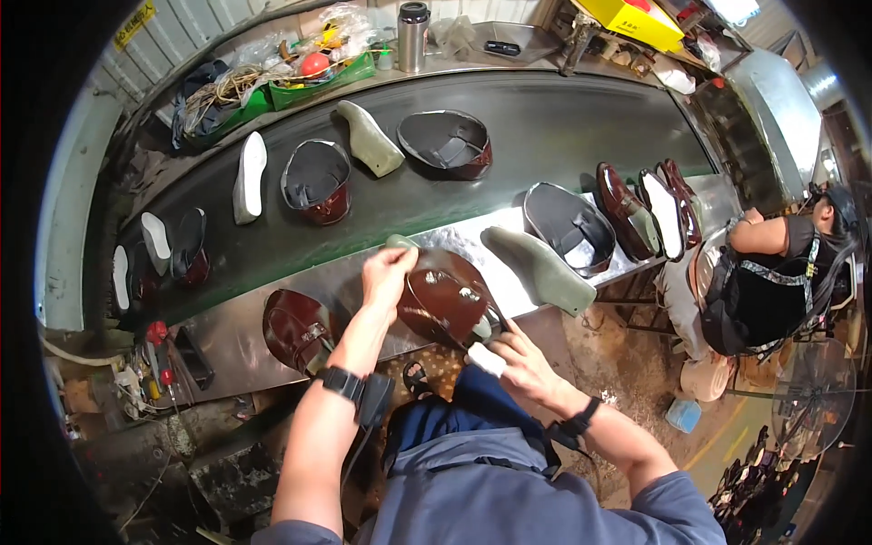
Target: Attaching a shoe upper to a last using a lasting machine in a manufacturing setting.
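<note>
A glossy dark-red shoe upper (443, 295) hangs between my hands over the near metal ledge. My left hand (389, 277) pinches its far-left edge, where a bit of pale green shoe last (400, 242) shows. At the upper's near-right edge my right hand (520, 363) is closed on it, with a small white piece (486, 360) at the fingers; what this is I cannot tell. Left of my hands another dark-red upper (295, 329) lies on the ledge. To the right, a pale green last (540, 268) rests beside an upper with a black lining (570, 227).
Beyond the ledge, a dark conveyor belt (572, 127) carries uppers, lasts and white-soled pieces. Finished-looking shoes (627, 209) stand at the ledge's right end. A seated co-worker (772, 272) is at far right. A steel flask (413, 38) and a green tray (318, 86) of odds line the back shelf.
</note>
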The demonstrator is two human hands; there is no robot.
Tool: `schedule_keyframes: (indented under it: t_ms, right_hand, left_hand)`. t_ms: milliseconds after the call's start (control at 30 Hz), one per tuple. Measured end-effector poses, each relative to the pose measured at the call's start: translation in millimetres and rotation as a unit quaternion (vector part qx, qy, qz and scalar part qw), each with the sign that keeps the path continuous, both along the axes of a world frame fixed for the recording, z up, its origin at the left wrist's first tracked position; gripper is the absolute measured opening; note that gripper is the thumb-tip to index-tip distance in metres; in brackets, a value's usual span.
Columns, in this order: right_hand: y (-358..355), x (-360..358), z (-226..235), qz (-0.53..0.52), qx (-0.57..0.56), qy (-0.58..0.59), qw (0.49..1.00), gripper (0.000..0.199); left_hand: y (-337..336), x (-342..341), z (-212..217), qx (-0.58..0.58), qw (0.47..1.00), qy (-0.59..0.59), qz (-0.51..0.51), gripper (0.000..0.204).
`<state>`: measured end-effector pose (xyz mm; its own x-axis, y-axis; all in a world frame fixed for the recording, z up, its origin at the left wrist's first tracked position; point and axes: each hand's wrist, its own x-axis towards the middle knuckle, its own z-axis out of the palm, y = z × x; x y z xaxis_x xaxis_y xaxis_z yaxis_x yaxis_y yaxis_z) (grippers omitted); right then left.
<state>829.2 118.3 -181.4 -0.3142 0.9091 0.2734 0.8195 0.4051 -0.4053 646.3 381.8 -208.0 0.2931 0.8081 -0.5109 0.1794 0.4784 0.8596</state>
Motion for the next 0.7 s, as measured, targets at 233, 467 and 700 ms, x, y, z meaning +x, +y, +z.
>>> schedule_keyframes:
  t_ms: [233, 467, 700]
  right_hand:
    - [60.6, -31.8, -35.4, -0.15, -0.019, 0.297, 0.943, 0.105]
    - [25.4, -36.4, -55.9, -0.112, -0.082, 0.295, 0.945, 0.081]
    - [32.1, -41.2, -61.9, -0.085, -0.037, 0.32, 0.943, 0.078]
  left_hand:
    - [33.5, 9.6, -41.2, 0.359, 0.888, 0.285, -0.002, 0.033]
    - [9.8, -12.7, -37.8, 0.11, 0.972, 0.208, 0.01, 0.053]
    - [0.7, 4.6, -13.6, 0.245, 0.908, 0.338, -0.025, 0.04]
